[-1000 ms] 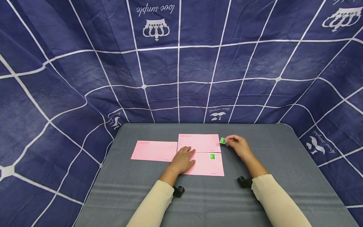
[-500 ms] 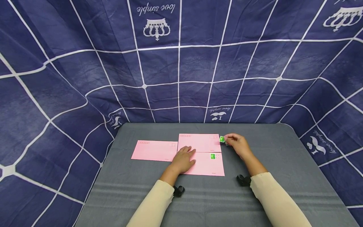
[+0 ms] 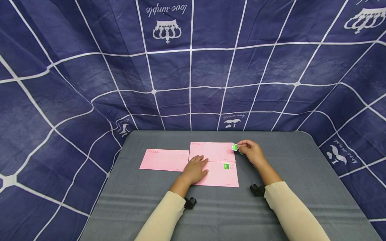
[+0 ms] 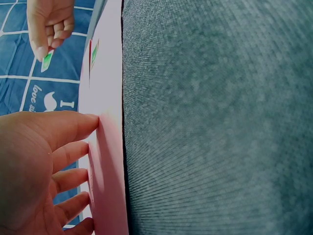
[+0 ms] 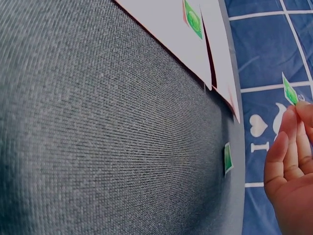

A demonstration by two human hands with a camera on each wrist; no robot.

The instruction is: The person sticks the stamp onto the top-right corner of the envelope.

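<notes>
My right hand (image 3: 253, 154) pinches a small green stamp with a white border (image 3: 235, 147) between thumb and fingertips. The stamp is raised over the right edge of the far pink envelope (image 3: 211, 152), beside its printed corner boxes. With fingers spread, my left hand (image 3: 194, 170) rests across the near pink envelope (image 3: 215, 175), its fingertips reaching the far one. A green stamp (image 3: 226, 166) lies at the near envelope's upper right. In the right wrist view, another green stamp (image 5: 228, 158) lies on the table below my right hand.
A third pink envelope (image 3: 164, 160) lies flat on the left, its right edge beside the other two. Grey cloth covers the table (image 3: 217, 214). A blue curtain with white lines (image 3: 211, 67) hangs behind and at both sides.
My right hand has shifted slightly left and away from me, carrying the stamp from beside the far envelope to over its right edge. The left hand stays in place.
</notes>
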